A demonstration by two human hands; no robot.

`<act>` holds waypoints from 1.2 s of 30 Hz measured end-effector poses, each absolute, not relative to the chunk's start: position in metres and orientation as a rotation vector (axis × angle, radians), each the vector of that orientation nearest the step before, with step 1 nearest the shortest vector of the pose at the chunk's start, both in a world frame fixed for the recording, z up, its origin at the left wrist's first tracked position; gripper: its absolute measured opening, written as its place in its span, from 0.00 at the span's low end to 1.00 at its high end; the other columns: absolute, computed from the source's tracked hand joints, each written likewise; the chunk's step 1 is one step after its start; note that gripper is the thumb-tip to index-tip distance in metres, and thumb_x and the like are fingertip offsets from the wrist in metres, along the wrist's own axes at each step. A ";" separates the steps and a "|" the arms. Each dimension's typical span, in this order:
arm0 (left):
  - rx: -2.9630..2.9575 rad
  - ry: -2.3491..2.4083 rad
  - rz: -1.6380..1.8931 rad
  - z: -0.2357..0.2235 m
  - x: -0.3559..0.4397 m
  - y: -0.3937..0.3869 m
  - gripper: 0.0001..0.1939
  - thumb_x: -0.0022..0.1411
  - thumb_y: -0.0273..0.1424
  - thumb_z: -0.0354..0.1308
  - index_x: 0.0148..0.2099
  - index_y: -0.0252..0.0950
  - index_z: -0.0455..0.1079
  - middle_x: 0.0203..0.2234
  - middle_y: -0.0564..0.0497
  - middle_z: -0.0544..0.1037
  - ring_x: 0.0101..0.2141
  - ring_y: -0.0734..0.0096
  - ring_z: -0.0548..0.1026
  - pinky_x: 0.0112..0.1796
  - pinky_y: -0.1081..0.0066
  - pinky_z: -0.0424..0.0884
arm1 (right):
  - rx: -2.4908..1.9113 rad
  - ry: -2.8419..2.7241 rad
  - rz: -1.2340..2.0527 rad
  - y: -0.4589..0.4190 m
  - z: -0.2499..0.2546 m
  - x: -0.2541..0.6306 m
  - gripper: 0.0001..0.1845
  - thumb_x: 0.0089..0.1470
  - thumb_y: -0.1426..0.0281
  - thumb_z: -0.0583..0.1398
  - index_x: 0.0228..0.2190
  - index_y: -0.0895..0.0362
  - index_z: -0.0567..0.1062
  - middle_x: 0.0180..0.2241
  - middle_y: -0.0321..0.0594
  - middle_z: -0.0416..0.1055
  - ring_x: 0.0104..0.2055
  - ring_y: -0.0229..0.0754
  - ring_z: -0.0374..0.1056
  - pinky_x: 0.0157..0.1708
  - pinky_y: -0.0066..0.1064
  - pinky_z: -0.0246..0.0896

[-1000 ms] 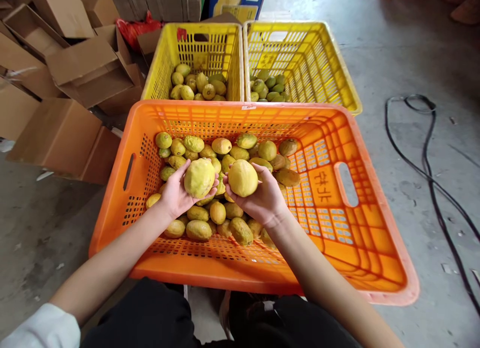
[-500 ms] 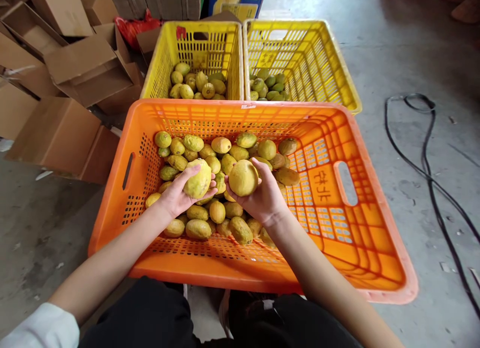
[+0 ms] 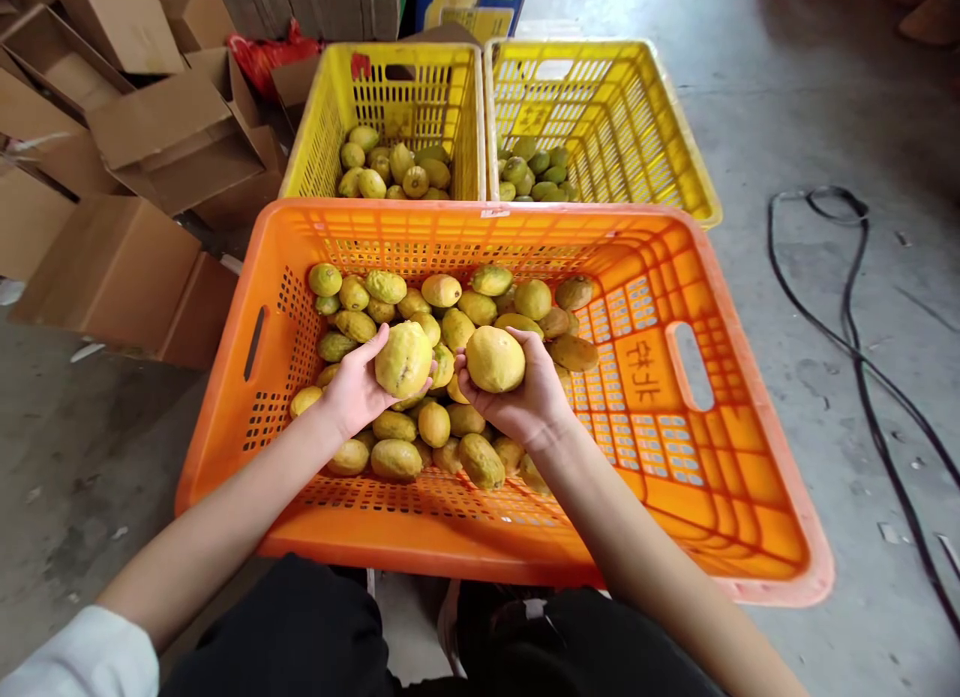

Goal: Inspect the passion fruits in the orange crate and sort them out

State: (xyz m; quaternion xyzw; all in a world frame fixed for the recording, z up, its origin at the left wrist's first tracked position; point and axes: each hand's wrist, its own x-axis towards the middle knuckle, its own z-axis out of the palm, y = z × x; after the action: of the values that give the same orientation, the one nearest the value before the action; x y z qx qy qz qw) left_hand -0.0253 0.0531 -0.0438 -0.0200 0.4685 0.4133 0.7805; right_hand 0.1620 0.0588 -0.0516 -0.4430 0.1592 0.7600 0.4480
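One lumpy yellow fruit (image 3: pixel 404 360) is cupped in the left hand (image 3: pixel 356 389), and one smoother yellow fruit (image 3: pixel 495 359) is cupped in the right hand (image 3: pixel 526 397). Both hands are half closed: each thumb is laid along the outer upper side, the fingers are curled under and around, and the tops of both fruits are left uncovered. The two fruits are held level with each other, just apart.

By their look, both can be judged firm and of modest weight, easily borne by one hand each. Better purchase would probably be given by the lumpy rind than by the smoother one, which could roll if only pinched. Hold is best taken around the broad middle, with the palm beneath; bruising might be caused by hard squeezing.

Below and around the hands, a heap of loose fruits (image 3: pixel 395 460) is contained by the orange crate (image 3: pixel 420 562), more thickly to the left hand's side. Beyond the hands, yellowish fruits (image 3: pixel 372 183) are held in the left yellow crate (image 3: pixel 397 122) and greener fruits (image 3: pixel 516 170) in the right yellow crate (image 3: pixel 531 120).
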 end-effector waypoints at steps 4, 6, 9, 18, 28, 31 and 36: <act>-0.087 0.992 0.852 -0.045 -0.026 0.054 0.24 0.78 0.40 0.47 0.62 0.29 0.73 0.38 0.35 0.85 0.35 0.53 0.85 0.36 0.59 0.83 | -1.050 0.425 1.932 0.058 -0.052 0.160 0.11 0.61 0.61 0.58 0.43 0.53 0.73 0.32 0.43 0.76 0.30 0.44 0.74 0.24 0.31 0.77; -0.099 0.987 0.851 -0.047 -0.027 0.055 0.25 0.78 0.41 0.47 0.62 0.29 0.73 0.38 0.35 0.84 0.34 0.53 0.85 0.35 0.60 0.82 | -1.104 0.431 1.903 0.058 -0.049 0.157 0.10 0.62 0.62 0.57 0.42 0.52 0.73 0.31 0.41 0.75 0.30 0.44 0.74 0.24 0.32 0.77; -0.105 0.995 0.845 -0.048 -0.029 0.056 0.25 0.77 0.44 0.48 0.59 0.29 0.75 0.37 0.35 0.84 0.31 0.56 0.83 0.31 0.63 0.80 | -1.190 0.412 1.833 0.058 -0.042 0.153 0.05 0.63 0.65 0.57 0.39 0.51 0.72 0.29 0.37 0.73 0.29 0.43 0.73 0.24 0.32 0.77; -0.044 1.125 0.828 -0.044 -0.030 0.056 0.14 0.72 0.41 0.61 0.47 0.33 0.74 0.31 0.43 0.81 0.27 0.65 0.81 0.30 0.68 0.82 | -1.098 0.375 1.902 0.056 -0.055 0.158 0.05 0.61 0.67 0.59 0.40 0.51 0.72 0.31 0.38 0.75 0.31 0.44 0.74 0.26 0.35 0.79; -0.046 1.084 0.916 -0.042 -0.025 0.051 0.13 0.70 0.30 0.60 0.55 0.38 0.74 0.35 0.48 0.84 0.34 0.62 0.84 0.44 0.56 0.85 | -1.162 0.262 1.896 0.058 -0.047 0.154 0.08 0.65 0.69 0.54 0.40 0.53 0.74 0.28 0.38 0.76 0.29 0.44 0.74 0.27 0.34 0.79; -0.053 1.080 0.896 -0.041 -0.026 0.053 0.12 0.74 0.33 0.57 0.54 0.34 0.75 0.33 0.45 0.84 0.33 0.60 0.84 0.42 0.57 0.84 | -1.173 0.234 1.899 0.058 -0.046 0.152 0.11 0.66 0.69 0.53 0.40 0.56 0.75 0.28 0.42 0.77 0.29 0.44 0.76 0.28 0.32 0.79; -0.039 1.051 0.861 -0.041 -0.027 0.053 0.18 0.77 0.35 0.51 0.58 0.30 0.75 0.35 0.39 0.84 0.36 0.54 0.85 0.37 0.59 0.83 | -1.069 0.233 1.989 0.057 -0.054 0.153 0.14 0.68 0.67 0.51 0.41 0.56 0.76 0.30 0.45 0.80 0.29 0.46 0.78 0.26 0.34 0.78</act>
State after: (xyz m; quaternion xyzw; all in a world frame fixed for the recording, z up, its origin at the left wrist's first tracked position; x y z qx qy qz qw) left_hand -0.0270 0.0533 -0.0414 -0.0180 0.4859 0.3980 0.7780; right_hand 0.1531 0.0567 -0.0536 -0.4269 0.0931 0.7943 0.4221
